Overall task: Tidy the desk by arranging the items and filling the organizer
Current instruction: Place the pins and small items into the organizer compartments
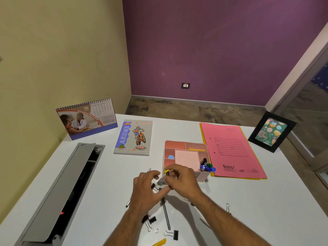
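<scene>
Head view, white surface (99,176). Organizer (184,158): pink, centre, markers (207,167) at its 4 o'clock corner. Left hand (147,189) and right hand (184,180): close together at organizer's 7 o'clock, both pinching a small yellow-tipped item (166,176), unclear what. Binder clips (152,223): loose at 6 o'clock, beside a pen (166,215). Notebook (134,137): 11 o'clock. Calendar (87,119): 10 o'clock. Folder (230,150): 2 o'clock. Frame (272,131): 3 o'clock edge.
</scene>
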`<state>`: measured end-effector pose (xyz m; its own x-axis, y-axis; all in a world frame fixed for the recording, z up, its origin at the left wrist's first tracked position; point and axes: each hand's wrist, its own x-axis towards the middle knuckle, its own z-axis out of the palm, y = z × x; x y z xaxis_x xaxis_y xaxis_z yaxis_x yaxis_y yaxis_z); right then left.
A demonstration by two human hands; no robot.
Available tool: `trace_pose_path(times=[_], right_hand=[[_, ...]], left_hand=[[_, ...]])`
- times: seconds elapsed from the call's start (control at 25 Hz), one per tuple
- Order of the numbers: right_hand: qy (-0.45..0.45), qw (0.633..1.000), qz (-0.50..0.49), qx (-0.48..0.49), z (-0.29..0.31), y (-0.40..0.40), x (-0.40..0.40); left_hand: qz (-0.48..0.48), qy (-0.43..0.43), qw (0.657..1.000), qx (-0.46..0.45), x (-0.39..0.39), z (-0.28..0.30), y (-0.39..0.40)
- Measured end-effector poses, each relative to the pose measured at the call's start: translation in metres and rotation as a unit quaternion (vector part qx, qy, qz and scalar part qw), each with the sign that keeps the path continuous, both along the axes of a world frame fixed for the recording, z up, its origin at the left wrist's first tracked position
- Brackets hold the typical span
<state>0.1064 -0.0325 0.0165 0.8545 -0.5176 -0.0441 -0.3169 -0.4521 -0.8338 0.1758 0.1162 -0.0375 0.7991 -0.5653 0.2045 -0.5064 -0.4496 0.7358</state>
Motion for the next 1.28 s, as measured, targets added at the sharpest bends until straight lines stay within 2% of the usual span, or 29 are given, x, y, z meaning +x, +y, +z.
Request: trace_pose_path(times=[0.12,0.28,0.4,0.56,0.68,0.92,1.28], right_hand=[[-0.053,0.995,-0.086,-0.004,0.013,-0.010,0.005],[-0.097,0.982,-0.160,-0.037,0.024,-0.026,0.018],[-0.072,0.983,-0.153,-0.078,0.023,-0.030,0.026],[0.013,0.988,-0.117,-0.097,0.009,-0.028,0.038],[0.074,0.986,-0.102,-0.112,-0.003,-0.023,0.048],[0.125,0.974,-0.118,-0.145,-0.015,-0.020,0.060],[0.155,0.964,-0.106,-0.186,-0.019,-0.021,0.063]], left_hand=[[0.009,-0.008,0.996,0.087,0.019,-0.011,0.022],[0.073,-0.011,0.975,0.209,0.044,-0.044,0.063],[0.065,0.005,0.954,0.294,0.050,-0.068,0.082],[0.034,-0.047,0.935,0.349,0.052,-0.089,0.093],[0.034,-0.058,0.928,0.366,0.051,-0.095,0.095],[0.055,-0.086,0.934,0.341,0.048,-0.096,0.095],[0.055,-0.104,0.934,0.338,0.049,-0.100,0.095]])
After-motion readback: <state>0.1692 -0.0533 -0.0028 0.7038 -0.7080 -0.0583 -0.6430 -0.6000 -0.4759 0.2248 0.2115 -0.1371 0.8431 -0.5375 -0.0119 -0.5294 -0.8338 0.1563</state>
